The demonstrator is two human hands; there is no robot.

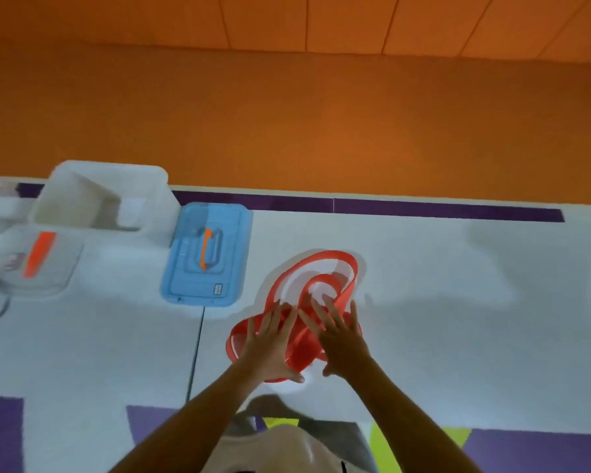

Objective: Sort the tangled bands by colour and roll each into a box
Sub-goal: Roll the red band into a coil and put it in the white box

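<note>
2 hands: left hand (270, 343), right hand (342, 339), fingers straight, pressing red band (349, 285) | axis near-left to far-right

Near loops of red band (302, 346) under left hand (270, 341), right hand (342, 332) — left-edge box (62, 257) cropped, blurry.

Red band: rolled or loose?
Loose. The red band lies in open loops on the table; left hand and right hand press flat on it.
</note>
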